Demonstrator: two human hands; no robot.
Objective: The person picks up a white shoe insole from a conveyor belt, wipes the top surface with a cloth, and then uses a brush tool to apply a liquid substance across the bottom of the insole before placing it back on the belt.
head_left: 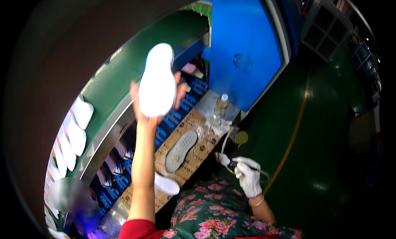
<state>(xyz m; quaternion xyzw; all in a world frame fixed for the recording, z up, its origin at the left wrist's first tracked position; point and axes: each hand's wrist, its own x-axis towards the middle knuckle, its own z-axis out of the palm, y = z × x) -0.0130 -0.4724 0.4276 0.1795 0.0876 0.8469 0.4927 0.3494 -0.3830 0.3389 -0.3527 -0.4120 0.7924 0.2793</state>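
one white sole (157, 83) gripped in raised left hand (145, 102), right hand (248, 177) (gloved) clutching one brush (225, 159)

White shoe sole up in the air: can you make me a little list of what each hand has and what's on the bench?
left hand: bare, raised, holding a white shoe sole
right hand: white glove, gripping a small brush tool
bench: patterned board with a grey sole lying flat, another white sole at its near end
bottle: clear, upright at the far end
belt: green, a row of white soles along the left
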